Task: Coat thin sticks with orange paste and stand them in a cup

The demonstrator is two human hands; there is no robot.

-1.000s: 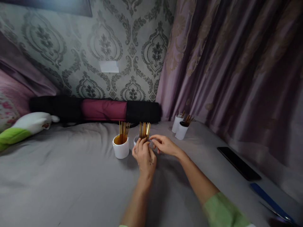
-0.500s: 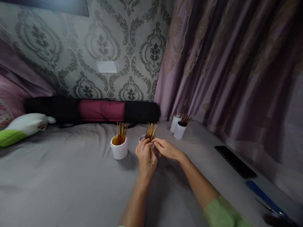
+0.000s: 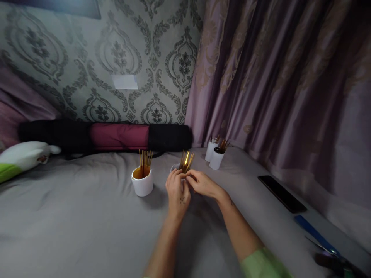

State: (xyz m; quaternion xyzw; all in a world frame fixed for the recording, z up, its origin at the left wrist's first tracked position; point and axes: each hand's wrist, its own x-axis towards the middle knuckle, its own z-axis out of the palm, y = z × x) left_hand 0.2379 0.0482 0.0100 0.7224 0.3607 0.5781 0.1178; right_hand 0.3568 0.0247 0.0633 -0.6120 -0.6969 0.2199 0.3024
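Observation:
A whitish cup (image 3: 174, 167) holds a bunch of thin yellow-brown sticks (image 3: 186, 160) and is mostly hidden behind my hands. My left hand (image 3: 177, 195) curls around the near side of this cup. Close beside it, my right hand (image 3: 204, 183) has thumb and finger pinched together at the cup's near side; whatever lies in that pinch is too small to make out. To the left stands a wider white cup (image 3: 143, 186), amber inside, with more thin sticks (image 3: 145, 160) upright in it.
Two white containers (image 3: 216, 160) with brown sticks stand near the curtain (image 3: 232, 96). On the right lie a black phone (image 3: 282, 193), a blue strip (image 3: 314, 231) and scissors (image 3: 321, 247). A black and maroon roll (image 3: 118, 136) lines the wall; a plush toy (image 3: 26, 154) lies left.
The view has shifted slightly to the right. My hands stay at the same cup, with the right fingers pinched a little closer to the left hand.

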